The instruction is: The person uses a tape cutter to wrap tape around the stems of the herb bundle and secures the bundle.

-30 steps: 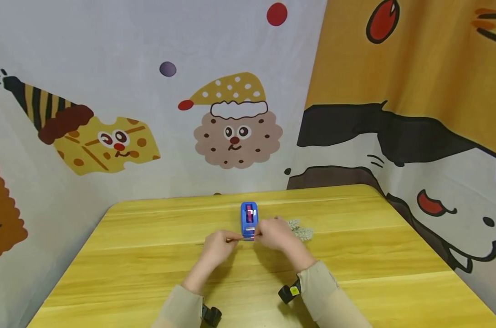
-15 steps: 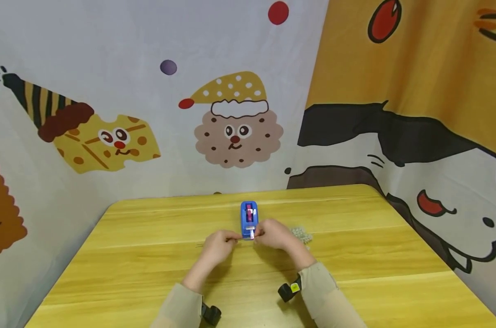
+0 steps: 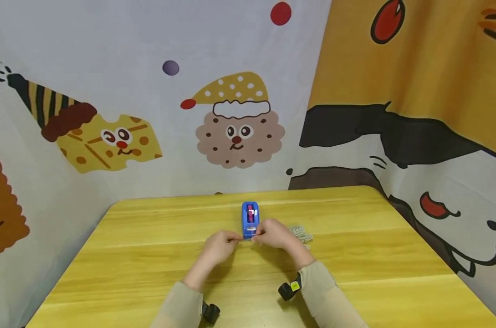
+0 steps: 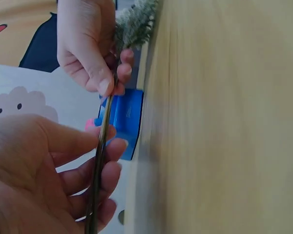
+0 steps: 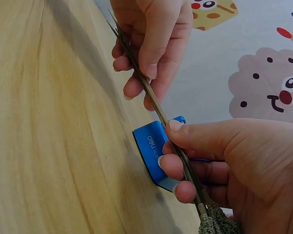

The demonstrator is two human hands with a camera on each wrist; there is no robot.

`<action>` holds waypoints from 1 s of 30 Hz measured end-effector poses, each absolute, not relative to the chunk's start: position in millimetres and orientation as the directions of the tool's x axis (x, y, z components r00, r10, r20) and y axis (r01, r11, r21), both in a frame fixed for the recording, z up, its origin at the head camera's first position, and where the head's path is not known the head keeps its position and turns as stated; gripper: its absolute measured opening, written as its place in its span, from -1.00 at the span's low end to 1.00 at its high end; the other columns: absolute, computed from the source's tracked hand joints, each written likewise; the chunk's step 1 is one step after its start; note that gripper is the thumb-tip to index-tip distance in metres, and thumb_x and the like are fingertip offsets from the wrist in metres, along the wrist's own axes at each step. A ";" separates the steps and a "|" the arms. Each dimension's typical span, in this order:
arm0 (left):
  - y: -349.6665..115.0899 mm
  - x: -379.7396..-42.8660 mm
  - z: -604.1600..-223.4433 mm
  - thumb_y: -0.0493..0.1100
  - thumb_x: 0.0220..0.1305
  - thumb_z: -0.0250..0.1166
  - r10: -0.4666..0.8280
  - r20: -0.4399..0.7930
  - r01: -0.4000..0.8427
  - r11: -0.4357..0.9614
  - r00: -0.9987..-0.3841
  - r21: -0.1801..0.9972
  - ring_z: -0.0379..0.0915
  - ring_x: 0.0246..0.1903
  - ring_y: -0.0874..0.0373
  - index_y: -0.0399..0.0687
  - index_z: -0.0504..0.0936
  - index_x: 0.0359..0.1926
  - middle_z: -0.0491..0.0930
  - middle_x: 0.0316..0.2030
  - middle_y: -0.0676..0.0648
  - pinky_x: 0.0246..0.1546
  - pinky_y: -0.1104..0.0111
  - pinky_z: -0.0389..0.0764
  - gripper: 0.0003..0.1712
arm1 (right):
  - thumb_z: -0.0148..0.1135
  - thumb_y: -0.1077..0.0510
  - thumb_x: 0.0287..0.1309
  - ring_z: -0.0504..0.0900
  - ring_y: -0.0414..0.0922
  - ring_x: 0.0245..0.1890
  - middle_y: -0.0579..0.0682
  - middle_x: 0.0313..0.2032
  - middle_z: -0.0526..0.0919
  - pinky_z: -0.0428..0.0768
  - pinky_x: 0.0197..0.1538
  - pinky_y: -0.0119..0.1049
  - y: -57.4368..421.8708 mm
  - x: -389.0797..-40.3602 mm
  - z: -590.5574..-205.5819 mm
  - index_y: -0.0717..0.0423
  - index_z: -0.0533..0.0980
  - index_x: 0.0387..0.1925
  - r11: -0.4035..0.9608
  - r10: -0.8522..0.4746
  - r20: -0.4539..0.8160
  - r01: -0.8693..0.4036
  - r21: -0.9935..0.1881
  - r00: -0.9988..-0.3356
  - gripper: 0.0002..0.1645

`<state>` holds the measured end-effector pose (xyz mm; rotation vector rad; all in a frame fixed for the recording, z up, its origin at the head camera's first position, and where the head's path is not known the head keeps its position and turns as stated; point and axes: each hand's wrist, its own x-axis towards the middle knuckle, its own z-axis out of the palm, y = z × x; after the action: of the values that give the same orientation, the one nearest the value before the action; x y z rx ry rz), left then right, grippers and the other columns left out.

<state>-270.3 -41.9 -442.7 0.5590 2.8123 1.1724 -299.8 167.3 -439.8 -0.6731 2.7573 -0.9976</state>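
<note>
A bunch of thin dried flower stems (image 5: pixel 156 105) runs between both hands in front of the blue tape dispenser (image 3: pixel 245 223). My left hand (image 3: pixel 217 248) holds the lower stems, thumb on one side and curled fingers on the other. Higher up, my right hand (image 3: pixel 274 233) pinches the same stems between thumb and fingertips. Pale grey-green flower heads (image 4: pixel 136 22) stick out beyond the right hand; in the head view that hand partly covers them. Behind the stems, the dispenser's front shows close to the right fingertips, with a pink tape roll (image 3: pixel 250 212) in it.
The wood-grain table (image 3: pixel 141 273) reaches to a cloth backdrop (image 3: pixel 149 27) printed with cartoon figures. Small black cameras (image 3: pixel 288 290) are strapped to both wrists.
Both hands stay almost in place on the stems. The right fingertips have shifted slightly left, and the bright glint beside them has faded. The flower heads have turned a little.
</note>
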 end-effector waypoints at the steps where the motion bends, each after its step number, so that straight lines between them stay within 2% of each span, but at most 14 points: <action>1: -41.6 -271.7 -441.3 -0.32 0.29 0.18 0.350 0.096 0.318 0.661 -0.932 0.680 0.47 -0.38 0.11 -0.16 0.73 -0.09 0.67 -0.09 -0.15 -0.36 0.22 0.52 -0.75 | 0.35 0.17 0.16 0.34 -0.26 -0.66 -0.13 -0.66 0.57 0.34 -0.56 -0.40 168.3 -300.0 -439.7 0.11 0.60 -0.63 0.678 -0.454 0.025 -0.363 -0.639 -0.891 -0.73; 5: -40.4 -280.7 -433.4 -0.26 0.32 0.17 0.342 0.077 0.308 0.698 -0.937 0.646 0.47 -0.38 0.11 -0.15 0.71 -0.05 0.67 -0.09 -0.12 -0.34 0.23 0.50 -0.74 | 0.36 0.16 0.15 0.36 -0.25 -0.66 -0.09 -0.66 0.59 0.37 -0.55 -0.39 171.2 -300.5 -440.0 0.11 0.61 -0.63 0.669 -0.460 0.030 -0.368 -0.645 -0.888 -0.73; 9: -36.8 -293.8 -424.5 -0.20 0.36 0.17 0.321 0.061 0.277 0.689 -0.945 0.669 0.51 -0.36 0.07 -0.13 0.67 0.04 0.65 -0.04 -0.13 -0.38 0.24 0.51 -0.70 | 0.37 0.16 0.14 0.37 -0.25 -0.67 -0.09 -0.67 0.60 0.38 -0.54 -0.38 172.1 -301.1 -441.1 0.10 0.61 -0.64 0.670 -0.460 0.039 -0.375 -0.641 -0.887 -0.73; 15: -29.7 -318.2 -422.0 -0.17 0.37 0.16 0.264 0.065 0.219 0.609 -0.962 0.762 0.53 -0.04 -0.10 -0.12 0.57 0.19 0.59 0.07 -0.18 -0.10 0.03 0.55 -0.60 | 0.38 0.16 0.13 0.41 -0.26 -0.66 -0.12 -0.67 0.59 0.42 -0.53 -0.38 170.3 -301.4 -441.8 0.09 0.61 -0.64 0.671 -0.464 0.053 -0.390 -0.630 -0.884 -0.74; 18: -27.2 -327.5 -424.8 -0.16 0.38 0.14 0.229 0.042 0.160 0.530 -0.973 0.833 0.47 0.07 -0.17 -0.12 0.51 0.25 0.53 0.14 -0.20 0.02 -0.05 0.48 -0.56 | 0.38 0.16 0.13 0.41 -0.26 -0.67 -0.11 -0.67 0.59 0.40 -0.54 -0.39 168.8 -301.6 -442.7 0.11 0.59 -0.65 0.671 -0.468 0.057 -0.396 -0.627 -0.882 -0.72; 22: -22.8 -335.2 -430.4 -0.19 0.42 0.11 0.226 0.010 0.093 0.361 -0.974 0.928 0.38 0.18 -0.18 -0.19 0.45 0.29 0.44 0.22 -0.25 0.12 -0.03 0.42 -0.54 | 0.38 0.14 0.13 0.40 -0.27 -0.68 -0.11 -0.68 0.59 0.37 -0.57 -0.41 168.3 -302.3 -445.0 0.11 0.58 -0.66 0.680 -0.459 0.052 -0.388 -0.623 -0.887 -0.71; 27: -16.5 -342.4 -441.8 -0.30 0.42 0.07 0.227 -0.019 0.008 0.118 -0.974 0.993 0.36 0.20 -0.17 -0.33 0.39 0.30 0.37 0.27 -0.30 0.16 0.06 0.42 -0.54 | 0.38 0.13 0.13 0.42 -0.26 -0.69 -0.12 -0.67 0.60 0.34 -0.58 -0.40 168.2 -302.8 -447.5 0.10 0.61 -0.64 0.682 -0.448 0.040 -0.370 -0.631 -0.893 -0.73; 30: -12.2 -346.0 -448.7 -0.34 0.39 0.09 0.196 -0.037 -0.030 0.038 -0.980 0.999 0.39 0.17 -0.17 -0.36 0.40 0.28 0.38 0.26 -0.32 0.15 0.08 0.43 -0.54 | 0.38 0.13 0.13 0.42 -0.25 -0.68 -0.14 -0.67 0.60 0.33 -0.58 -0.39 168.5 -302.8 -448.1 0.09 0.61 -0.64 0.685 -0.437 0.035 -0.358 -0.635 -0.899 -0.74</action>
<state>-346.0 -12.2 -448.7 0.1733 2.1388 2.0651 -302.8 168.5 -448.1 -0.6570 2.7728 -1.0065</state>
